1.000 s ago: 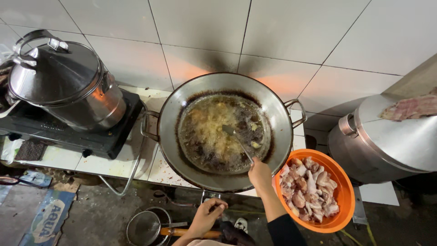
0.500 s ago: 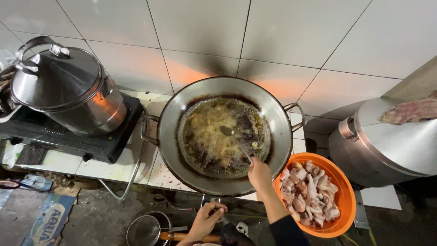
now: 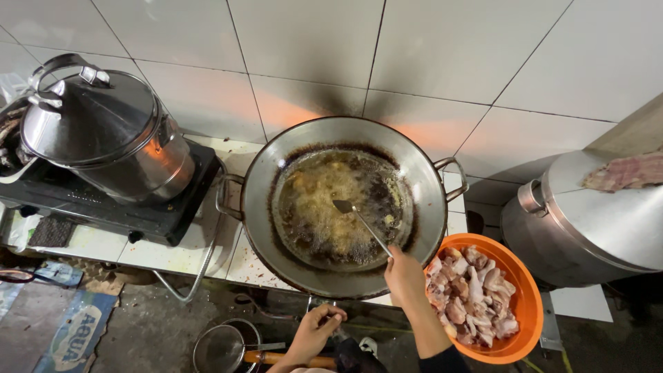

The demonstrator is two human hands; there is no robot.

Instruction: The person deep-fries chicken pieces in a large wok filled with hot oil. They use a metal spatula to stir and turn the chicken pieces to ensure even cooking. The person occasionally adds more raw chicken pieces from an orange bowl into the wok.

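Note:
A big steel wok (image 3: pixel 343 204) of bubbling dark oil with frying pieces sits at the centre. My right hand (image 3: pixel 404 275) grips the handle of a metal spatula (image 3: pixel 360 221) whose blade rests in the oil. Below the wok's near rim, my left hand (image 3: pixel 315 331) is closed around something small at the burner; what it grips is hidden. An orange bowl (image 3: pixel 523 326) of raw chicken pieces stands just right of my right hand.
A lidded steel pot (image 3: pixel 110 135) sits on a black stove (image 3: pixel 103 200) at the left. A large covered steel pot (image 3: pixel 587 221) with a cloth on its lid stands at the right. A wire strainer (image 3: pixel 224 347) with a wooden handle lies low near my left hand.
My right hand has pushed the spatula blade left toward the middle of the oil. My left hand stays at the burner below the wok.

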